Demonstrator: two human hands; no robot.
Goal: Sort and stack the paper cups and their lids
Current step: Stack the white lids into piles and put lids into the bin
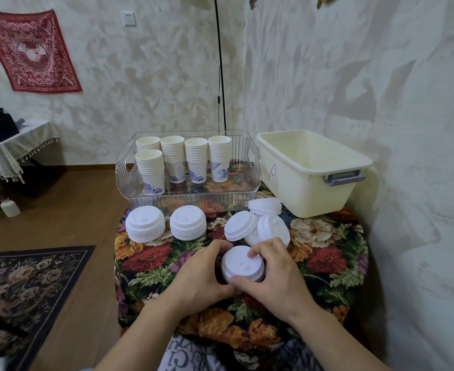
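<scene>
Both hands hold a short stack of white lids (242,263) near the table's front middle. My left hand (201,274) curls round its left side; my right hand (274,271) grips its right side with a finger on top. Two neat lid stacks (145,223) (188,222) stand to the left. Loose lids (258,226) lie tilted in a heap just behind my hands, with another small lid stack (265,206) behind them. Several stacks of white paper cups (183,156) with blue flowers stand in a clear tray (124,170).
A cream plastic tub (311,183) marked "A" stands at the back right of the flowered tablecloth (327,253). A black lamp pole (220,65) rises behind the tray. The wall is close on the right. Wood floor and a rug (28,285) lie to the left.
</scene>
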